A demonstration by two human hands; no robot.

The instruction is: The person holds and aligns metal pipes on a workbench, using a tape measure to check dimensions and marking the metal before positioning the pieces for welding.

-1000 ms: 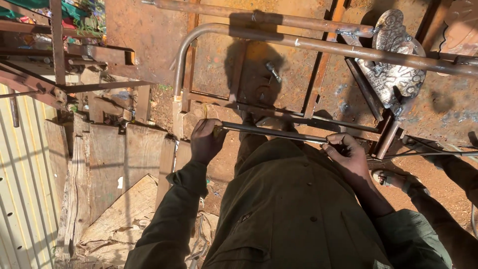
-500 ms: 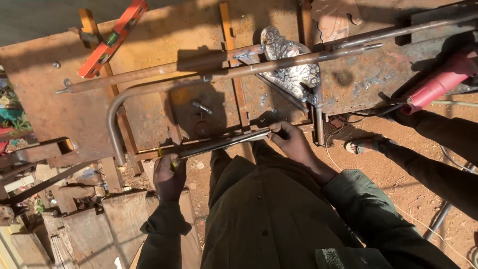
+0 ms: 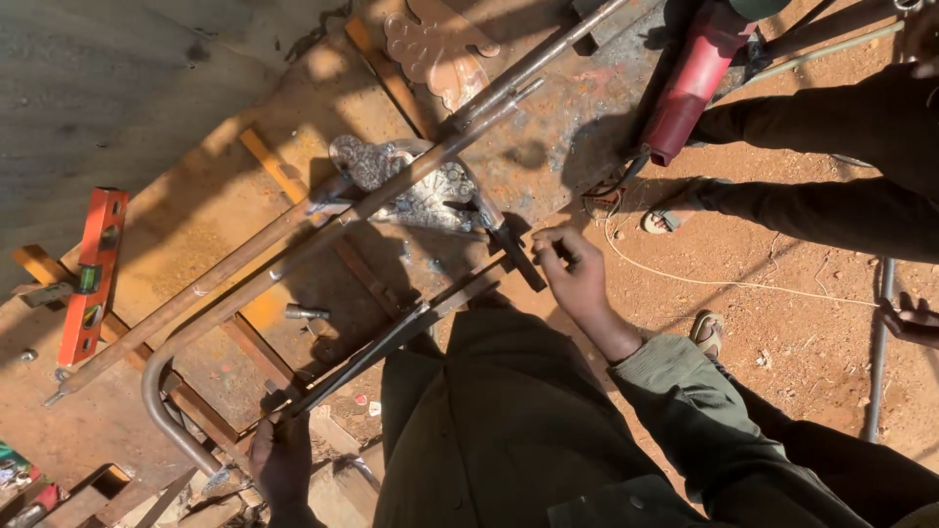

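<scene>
Two hands on one dark flat bar (image 3: 391, 342), which lies slantwise across the near edge of the rusty steel table (image 3: 196, 235), the landmark for all entries below.

- Left hand (image 3: 284, 460): at the table's near left corner, fingers closed around the lower end of the bar.
- Right hand (image 3: 577, 274): at the table's near right edge, fingers curled at the bar's upper end, thumb and fingertips pinching where it meets a short dark crosspiece (image 3: 514, 249). Exact grip partly hidden.
- Bent pipe (image 3: 293, 254): on the table, running from far right to near left, curving round beside the left hand.
- Rusty rod (image 3: 225, 269): on the table, just beyond the pipe and roughly parallel.
- Ornament (image 3: 411, 186): grey cast scroll piece, mid-table, under the pipe.
- Second ornament (image 3: 435, 49): rust-coloured, at the table's far edge.
- Level (image 3: 91, 274): orange, on the table's left side, well apart from the bar.
- Bolt (image 3: 305, 313): small, on the table between pipe and bar.
- Grinder (image 3: 690, 83): red body, over the table's far right corner.
- Second person (image 3: 831, 166): dark sleeves and legs, standing off the table's right side on red earth, sandal (image 3: 670, 210) near a pale cord (image 3: 724, 284).
</scene>
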